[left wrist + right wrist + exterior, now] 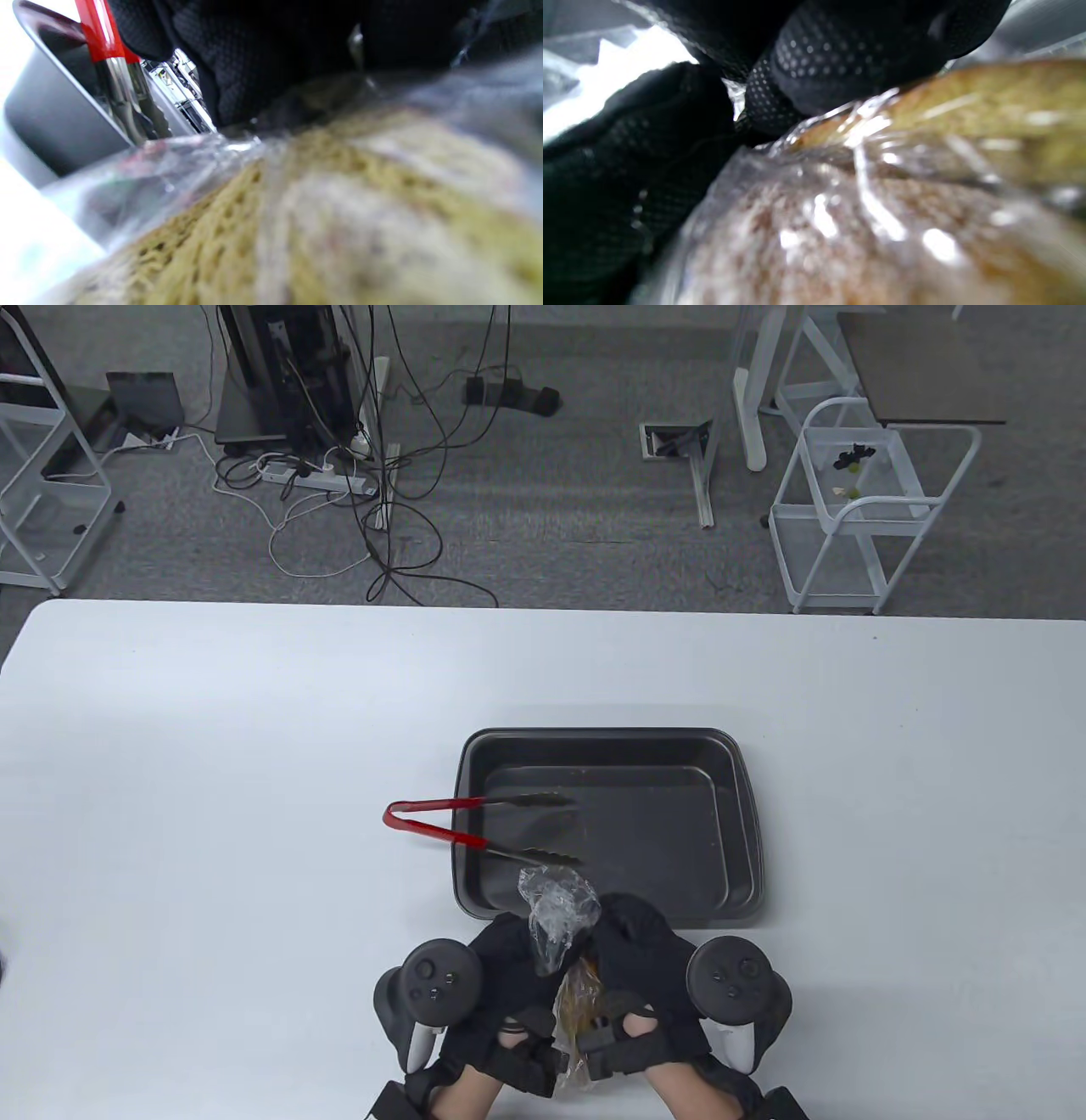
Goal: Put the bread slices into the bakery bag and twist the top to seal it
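Note:
A clear plastic bakery bag point(570, 1001) with brown bread slices point(577, 1014) inside stands at the table's near edge. Its gathered top point(556, 912) sticks up, crumpled, between my two hands. My left hand point(501, 984) grips the bag from the left and my right hand point(649, 984) grips it from the right, fingers curled round the neck. The left wrist view shows bread point(339, 212) pressed against wrinkled plastic, very close. In the right wrist view gloved fingers point(840, 55) clamp the plastic point(840, 203) over the bread.
A dark baking tray point(738, 780) sits just beyond the hands. Red-handled tongs point(441, 823) lie across its left rim, tips inside the tray. White table surface stretches left, right and beyond; the floor behind holds cables and carts.

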